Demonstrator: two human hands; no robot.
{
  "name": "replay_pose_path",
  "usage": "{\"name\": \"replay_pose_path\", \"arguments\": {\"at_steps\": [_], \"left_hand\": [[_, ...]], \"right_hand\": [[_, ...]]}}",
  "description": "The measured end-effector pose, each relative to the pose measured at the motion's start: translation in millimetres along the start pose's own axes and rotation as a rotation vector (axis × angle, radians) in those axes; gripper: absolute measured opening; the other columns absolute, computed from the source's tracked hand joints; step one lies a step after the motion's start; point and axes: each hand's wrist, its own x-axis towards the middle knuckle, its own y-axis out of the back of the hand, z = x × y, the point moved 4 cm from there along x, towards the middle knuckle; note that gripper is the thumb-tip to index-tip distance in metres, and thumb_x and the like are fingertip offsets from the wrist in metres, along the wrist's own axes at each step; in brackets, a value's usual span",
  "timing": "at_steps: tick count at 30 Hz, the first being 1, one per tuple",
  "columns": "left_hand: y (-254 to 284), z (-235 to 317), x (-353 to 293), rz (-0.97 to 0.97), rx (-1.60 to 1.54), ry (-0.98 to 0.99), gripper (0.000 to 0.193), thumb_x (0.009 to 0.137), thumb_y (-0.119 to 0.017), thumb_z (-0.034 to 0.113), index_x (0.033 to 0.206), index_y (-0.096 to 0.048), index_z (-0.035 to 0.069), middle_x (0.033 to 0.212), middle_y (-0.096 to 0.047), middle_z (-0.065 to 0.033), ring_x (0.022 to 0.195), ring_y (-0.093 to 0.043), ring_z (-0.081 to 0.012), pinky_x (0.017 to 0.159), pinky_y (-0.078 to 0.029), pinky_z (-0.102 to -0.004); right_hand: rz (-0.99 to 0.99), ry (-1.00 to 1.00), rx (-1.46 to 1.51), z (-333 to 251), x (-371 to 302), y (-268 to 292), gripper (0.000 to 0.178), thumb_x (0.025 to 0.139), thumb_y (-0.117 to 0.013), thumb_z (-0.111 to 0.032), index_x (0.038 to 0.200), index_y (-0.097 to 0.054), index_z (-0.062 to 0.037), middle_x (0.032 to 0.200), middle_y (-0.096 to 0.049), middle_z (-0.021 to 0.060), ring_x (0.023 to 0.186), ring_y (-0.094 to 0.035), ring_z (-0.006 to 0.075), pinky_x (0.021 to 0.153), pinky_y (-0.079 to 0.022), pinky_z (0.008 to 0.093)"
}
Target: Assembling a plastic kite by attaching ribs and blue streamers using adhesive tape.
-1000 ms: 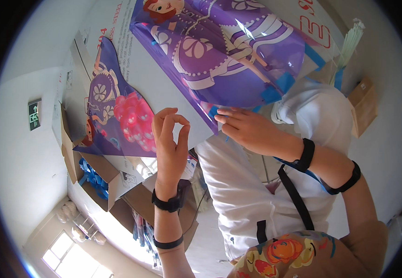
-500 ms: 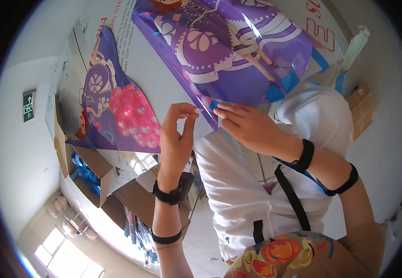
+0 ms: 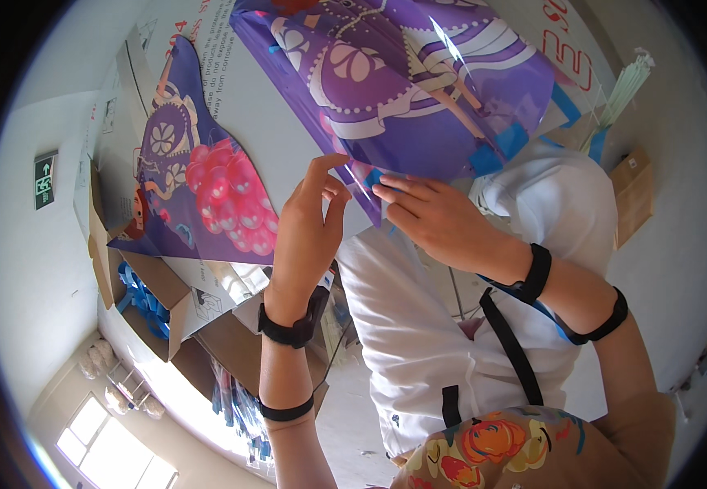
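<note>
A glossy purple printed sheet (image 3: 370,98) lies ahead of me, with a figure in a gown on it and blue patches (image 3: 510,140) along its near edge. My right hand (image 3: 439,220) lies with fingers stretched out on the sheet's near corner, beside a small blue patch (image 3: 374,178). My left hand (image 3: 311,220) is at the same corner's left edge. Its index finger reaches onto the sheet, while the thumb and other fingers are bent and apart from the index. Nothing shows clearly between them.
Left of the sheet, another purple printed piece (image 3: 176,147) with pink balls lies on a large printed white board (image 3: 264,114). A carton (image 3: 178,306) of blue strips stands at its near left. To the right are thin white sticks (image 3: 626,90) and a brown paper bag (image 3: 633,191).
My left hand has gone from a pinch on a small whitish piece to a reaching index finger on the sheet's edge. My right hand stays almost where it was.
</note>
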Motion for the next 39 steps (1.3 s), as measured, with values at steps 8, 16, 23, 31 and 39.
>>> {"name": "replay_pose_path", "arguments": {"at_steps": [8, 16, 23, 31, 39], "left_hand": [[-7, 9, 26, -0.261, 0.261, -0.222, 0.029, 0.086, -0.053, -0.011, 0.109, -0.042, 0.003, 0.089, -0.061, -0.0156, 0.086, -0.063, -0.0335, 0.074, -0.048, -0.0404], [-18, 17, 53, -0.41, 0.41, -0.388, 0.031, 0.082, -0.051, -0.013, 0.108, -0.041, 0.002, 0.092, -0.062, -0.0167, 0.087, -0.061, -0.0387, 0.072, -0.046, -0.0449], [-22, 15, 58, -0.502, 0.552, -0.358, 0.033, 0.082, -0.052, -0.01, 0.112, -0.041, -0.002, 0.096, -0.064, -0.0189, 0.09, -0.061, -0.0406, 0.072, -0.046, -0.0479], [-26, 16, 61, -0.539, 0.583, -0.401, 0.027, 0.087, -0.053, -0.005, 0.111, -0.042, -0.002, 0.091, -0.065, -0.0193, 0.087, -0.061, -0.0405, 0.071, -0.046, -0.0482], [-31, 23, 61, -0.556, 0.638, -0.395, 0.024, 0.085, -0.052, -0.006, 0.107, -0.044, 0.0, 0.088, -0.065, -0.0184, 0.085, -0.062, -0.0395, 0.069, -0.048, -0.0467]], "right_hand": [[0.002, -0.01, 0.0, -1, -1, -1, 0.023, 0.084, -0.06, -0.009, 0.105, -0.059, -0.0004, 0.134, -0.057, 0.0112, 0.13, -0.05, 0.0235, 0.102, -0.044, 0.0396], [0.03, 0.041, -0.025, -3, -3, -1, 0.026, 0.082, -0.061, -0.013, 0.105, -0.061, 0.0003, 0.128, -0.06, 0.0142, 0.126, -0.052, 0.0256, 0.105, -0.042, 0.043], [0.008, 0.01, 0.029, -2, -3, 0, 0.019, 0.085, -0.059, -0.007, 0.102, -0.06, 0.0005, 0.133, -0.057, 0.0145, 0.128, -0.05, 0.0272, 0.107, -0.042, 0.0442], [-0.01, 0.007, 0.023, -2, -2, 0, 0.02, 0.086, -0.059, -0.008, 0.103, -0.06, 0.0014, 0.133, -0.056, 0.0156, 0.129, -0.049, 0.0278, 0.108, -0.041, 0.0437], [-0.006, 0.007, 0.016, -3, -3, -1, 0.02, 0.085, -0.058, -0.008, 0.103, -0.06, 0.0014, 0.133, -0.057, 0.0154, 0.129, -0.049, 0.0278, 0.107, -0.041, 0.0427]]}}
